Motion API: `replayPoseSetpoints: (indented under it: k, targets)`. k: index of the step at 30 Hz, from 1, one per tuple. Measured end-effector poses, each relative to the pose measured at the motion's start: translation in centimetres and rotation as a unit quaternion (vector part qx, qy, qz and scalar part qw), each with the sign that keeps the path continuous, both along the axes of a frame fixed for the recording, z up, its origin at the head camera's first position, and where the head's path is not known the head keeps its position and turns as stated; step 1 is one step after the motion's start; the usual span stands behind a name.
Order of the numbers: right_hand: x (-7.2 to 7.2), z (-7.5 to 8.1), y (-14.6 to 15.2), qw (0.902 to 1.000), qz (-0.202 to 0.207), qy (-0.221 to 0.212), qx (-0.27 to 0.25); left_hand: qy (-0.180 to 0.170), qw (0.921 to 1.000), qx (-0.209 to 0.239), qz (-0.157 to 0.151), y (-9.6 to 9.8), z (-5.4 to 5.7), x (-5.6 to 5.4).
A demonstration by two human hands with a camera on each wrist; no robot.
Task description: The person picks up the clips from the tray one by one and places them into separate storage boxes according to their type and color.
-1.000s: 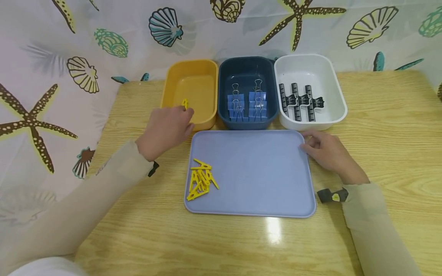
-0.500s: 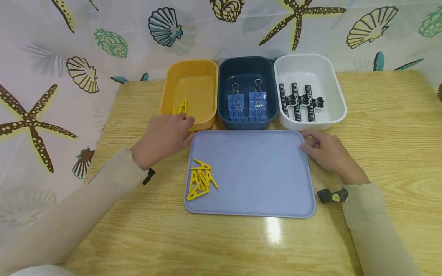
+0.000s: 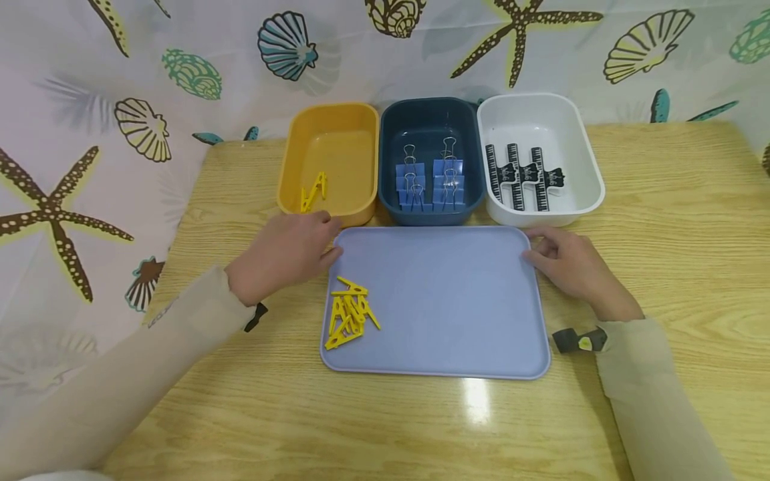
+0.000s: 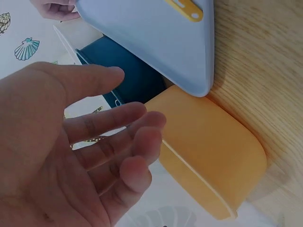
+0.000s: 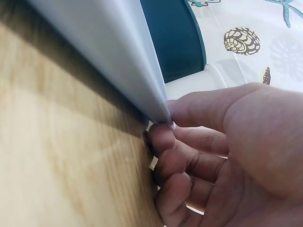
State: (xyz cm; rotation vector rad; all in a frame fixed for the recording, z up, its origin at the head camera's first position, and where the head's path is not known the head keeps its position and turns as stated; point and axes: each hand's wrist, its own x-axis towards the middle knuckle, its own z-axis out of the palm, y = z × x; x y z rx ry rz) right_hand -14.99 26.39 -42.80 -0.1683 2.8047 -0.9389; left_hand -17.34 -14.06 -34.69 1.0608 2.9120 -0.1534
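Observation:
In the head view my left hand (image 3: 285,254) hovers at the front edge of the orange bin (image 3: 283,160), with loosely bent fingers. The left wrist view shows that hand (image 4: 42,137) holding nothing, thumb apart from the fingers. Inside the bin lie yellow clothespins (image 3: 314,192), partly hidden by its front wall. More yellow clothespins (image 3: 347,314), several in a pile, lie at the left side of the light blue tray (image 3: 451,300). My right hand (image 3: 565,264) grips the tray's far right corner; in the right wrist view its thumb presses the rim, fingers (image 5: 170,163) curled below.
Beside the orange bin stand a dark blue bin (image 3: 391,120) with several blue binder clips (image 3: 448,177) and a white bin (image 3: 586,160) with black-and-white clips (image 3: 516,177). The bins line the wooden table's (image 3: 680,200) back, before a seashell-patterned cloth (image 3: 355,53).
My left hand has let go of a yellow clothespin in the orange bin and drawn back toward the tray, uncovering the clothespins there. The right hand has stayed at the tray corner.

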Motion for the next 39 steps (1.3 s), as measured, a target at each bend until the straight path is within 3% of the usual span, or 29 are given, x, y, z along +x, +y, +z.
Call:
replayPoseSetpoints:
  k: [5, 8, 23, 32, 39]
  targets:
    - [0.0, 0.0, 0.0, 1.0000, 0.000, -0.003, -0.002, -0.020, 0.9991, -0.007, -0.036, -0.1, -0.2, 0.4]
    - [0.0, 0.0, 0.0, 1.0000, 0.000, -0.004, -0.002, -0.051, 0.9975, -0.006, -0.048, -0.1, -0.3, 0.6]
    - [0.1, 0.1, 0.1, 1.0000, -0.001, 0.000, -0.002, -0.169, 0.9826, -0.038, -0.066, -0.2, -0.9, 1.4]
    - [0.1, 0.2, 0.0, 1.0000, 0.000, 0.001, 0.000, -0.167, 0.9817, -0.043, -0.081, -0.6, -2.4, 2.4]
    - [0.0, 0.1, 0.0, 1.0000, -0.001, 0.001, -0.003, -0.126, 0.9853, -0.042, -0.107, -0.8, -3.1, 3.1]
